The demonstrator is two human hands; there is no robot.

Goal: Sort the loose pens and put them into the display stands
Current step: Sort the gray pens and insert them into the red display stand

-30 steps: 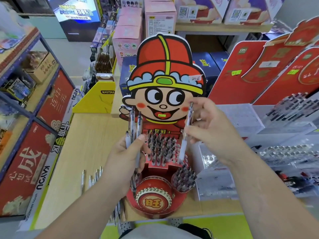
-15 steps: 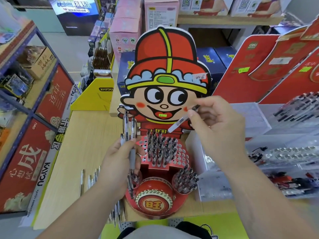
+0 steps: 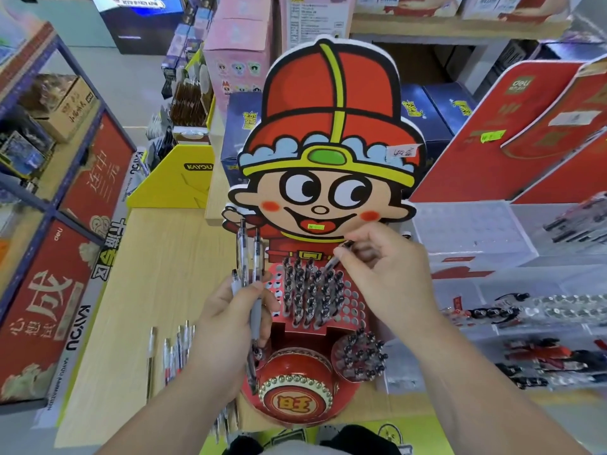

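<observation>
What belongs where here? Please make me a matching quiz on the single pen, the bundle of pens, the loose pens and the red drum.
Things
1. single pen
2. bundle of pens
3. loose pens
4. red drum

Places
A. lying on the wooden table
B. at the front of the cartoon display stand
C. pinched by the right hand
D. gripped in the left hand

Pairs: 1-C, 2-D, 3-A, 4-B
</observation>
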